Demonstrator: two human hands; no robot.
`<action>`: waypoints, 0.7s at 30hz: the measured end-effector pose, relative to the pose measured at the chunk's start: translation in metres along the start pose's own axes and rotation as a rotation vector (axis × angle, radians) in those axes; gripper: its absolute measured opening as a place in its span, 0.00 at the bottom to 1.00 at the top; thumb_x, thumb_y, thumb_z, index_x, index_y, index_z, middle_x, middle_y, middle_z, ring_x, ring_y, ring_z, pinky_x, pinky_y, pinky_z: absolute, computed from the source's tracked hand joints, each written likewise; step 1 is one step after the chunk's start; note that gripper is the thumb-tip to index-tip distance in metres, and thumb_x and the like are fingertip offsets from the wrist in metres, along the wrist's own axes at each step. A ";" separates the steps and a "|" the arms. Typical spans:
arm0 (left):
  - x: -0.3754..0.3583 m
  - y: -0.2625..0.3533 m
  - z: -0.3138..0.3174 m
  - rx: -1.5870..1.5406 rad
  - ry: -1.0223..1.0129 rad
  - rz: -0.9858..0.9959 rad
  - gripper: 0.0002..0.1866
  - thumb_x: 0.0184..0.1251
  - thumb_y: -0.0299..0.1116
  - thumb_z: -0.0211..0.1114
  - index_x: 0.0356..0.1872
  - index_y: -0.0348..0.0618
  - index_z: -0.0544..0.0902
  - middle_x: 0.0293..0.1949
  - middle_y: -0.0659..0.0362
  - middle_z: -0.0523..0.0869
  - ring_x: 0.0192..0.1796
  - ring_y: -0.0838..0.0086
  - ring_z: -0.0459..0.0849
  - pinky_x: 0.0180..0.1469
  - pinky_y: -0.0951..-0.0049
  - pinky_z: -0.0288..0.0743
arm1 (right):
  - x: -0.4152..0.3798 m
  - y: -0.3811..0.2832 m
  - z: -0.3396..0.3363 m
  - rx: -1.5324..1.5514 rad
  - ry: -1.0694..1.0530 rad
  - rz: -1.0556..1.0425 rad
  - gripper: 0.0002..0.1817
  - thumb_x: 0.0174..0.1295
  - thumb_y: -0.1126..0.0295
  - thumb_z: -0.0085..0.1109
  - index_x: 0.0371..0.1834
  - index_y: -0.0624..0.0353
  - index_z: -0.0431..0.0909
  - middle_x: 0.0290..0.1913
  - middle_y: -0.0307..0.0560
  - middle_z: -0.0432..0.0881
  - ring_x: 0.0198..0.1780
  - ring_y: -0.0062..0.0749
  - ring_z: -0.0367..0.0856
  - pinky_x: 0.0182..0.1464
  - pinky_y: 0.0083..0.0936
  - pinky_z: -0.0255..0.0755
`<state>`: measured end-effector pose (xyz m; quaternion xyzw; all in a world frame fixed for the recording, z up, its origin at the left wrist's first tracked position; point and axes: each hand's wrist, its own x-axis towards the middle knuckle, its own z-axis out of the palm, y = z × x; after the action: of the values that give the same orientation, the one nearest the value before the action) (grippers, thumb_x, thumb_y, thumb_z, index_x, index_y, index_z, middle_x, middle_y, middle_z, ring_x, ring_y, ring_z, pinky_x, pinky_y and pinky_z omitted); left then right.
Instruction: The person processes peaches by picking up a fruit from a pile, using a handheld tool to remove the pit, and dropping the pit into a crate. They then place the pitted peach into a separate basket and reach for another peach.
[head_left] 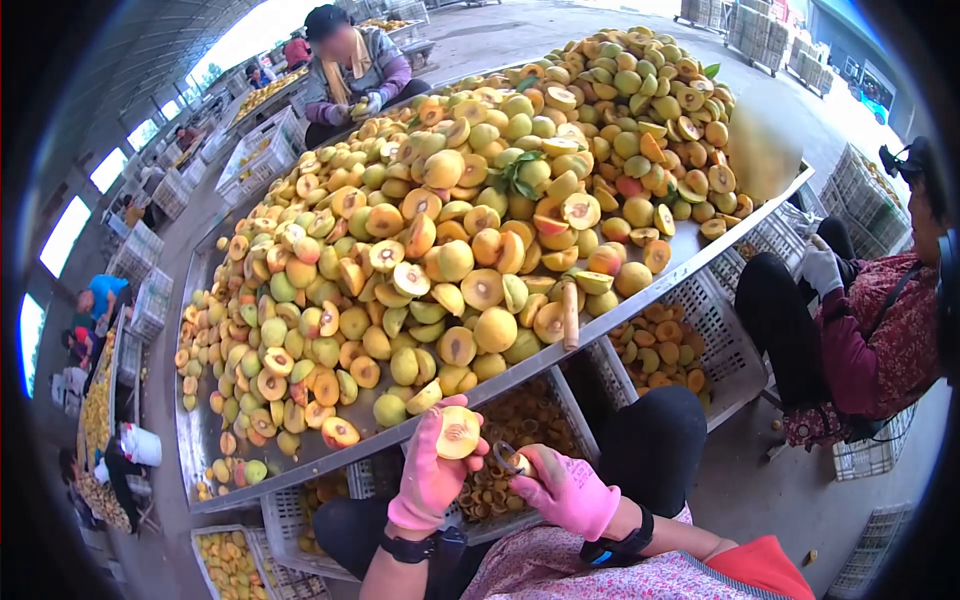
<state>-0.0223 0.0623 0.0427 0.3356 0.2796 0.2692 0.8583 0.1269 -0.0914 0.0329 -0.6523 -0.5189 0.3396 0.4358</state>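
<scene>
My left hand (432, 475), in a pink glove, holds a halved yellow fruit (458, 432) with its cut face up, showing a pit cavity. Just to the right, my right hand (570, 493), also pink-gloved, is closed on a small tool (512, 460) with a curved metal loop, its tip close to the fruit but apart from it. Beyond both hands, a metal table (640, 310) bears a large heap of halved and whole fruit (440, 250). A wooden handle (570, 315) rests at the table's near edge.
Below the table edge stand crates (715, 340) of fruit and one of cut pieces (520, 425) under my hands. A person (880, 310) sits at the right, another (355, 70) works across the table. More people and crates (150, 300) are at the left.
</scene>
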 end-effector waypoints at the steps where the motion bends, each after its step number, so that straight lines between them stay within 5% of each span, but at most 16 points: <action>1: -0.005 -0.011 0.000 -0.044 0.035 0.023 0.28 0.79 0.57 0.54 0.64 0.44 0.74 0.48 0.54 0.85 0.41 0.68 0.86 0.41 0.69 0.79 | 0.001 -0.005 0.003 -0.003 -0.026 -0.002 0.18 0.70 0.61 0.62 0.56 0.61 0.73 0.41 0.56 0.82 0.42 0.55 0.84 0.40 0.41 0.77; 9: -0.024 -0.049 -0.012 0.138 0.259 0.260 0.27 0.81 0.56 0.48 0.58 0.40 0.75 0.49 0.53 0.84 0.41 0.64 0.89 0.47 0.65 0.84 | 0.001 -0.004 0.047 -0.120 0.014 -0.018 0.18 0.69 0.59 0.63 0.49 0.61 0.72 0.41 0.57 0.80 0.41 0.58 0.83 0.39 0.46 0.77; 18: -0.020 -0.057 -0.006 0.131 0.380 0.328 0.22 0.83 0.50 0.46 0.50 0.40 0.77 0.46 0.52 0.84 0.43 0.70 0.84 0.48 0.71 0.79 | 0.009 0.006 0.066 -0.263 -0.040 0.019 0.24 0.72 0.55 0.58 0.61 0.61 0.69 0.42 0.56 0.81 0.42 0.54 0.83 0.35 0.44 0.77; 21: -0.014 -0.066 -0.011 0.245 0.429 0.392 0.23 0.83 0.51 0.46 0.49 0.40 0.77 0.45 0.53 0.84 0.42 0.71 0.83 0.48 0.71 0.79 | 0.014 0.001 0.066 -0.296 0.009 -0.015 0.17 0.70 0.60 0.62 0.49 0.62 0.70 0.37 0.58 0.82 0.37 0.57 0.84 0.34 0.43 0.77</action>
<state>-0.0209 0.0163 -0.0076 0.4196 0.4147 0.4586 0.6646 0.0714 -0.0635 0.0065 -0.7069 -0.5664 0.2532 0.3397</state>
